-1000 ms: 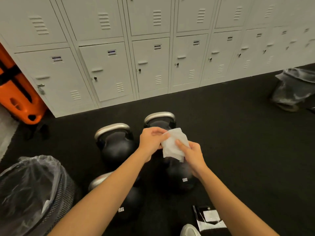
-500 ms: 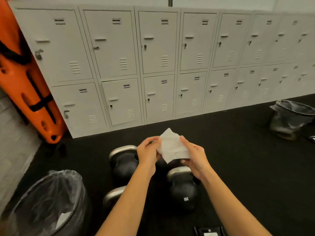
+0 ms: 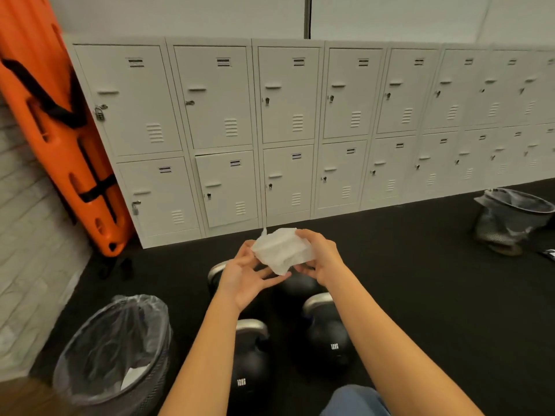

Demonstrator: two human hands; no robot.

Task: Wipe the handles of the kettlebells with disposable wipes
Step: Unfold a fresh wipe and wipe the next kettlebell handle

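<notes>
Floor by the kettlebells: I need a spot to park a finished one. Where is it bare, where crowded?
Bare black floor runs right of the kettlebells toward the far bin, and between the kettlebells and the lockers. Crowded: left, where the lined bin stands near them, and the near edge, with a knee.

Four kettlebells (image 3: 327, 340), two bins (image 3: 150, 388), one wipe (image 3: 282, 250), one orange board (image 3: 45, 115).

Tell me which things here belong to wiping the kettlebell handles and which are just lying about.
Job: wipe in the right hand, kettlebells, lined bin (likely for used wipes).
Lying about: orange board, lockers, far bin.
</notes>
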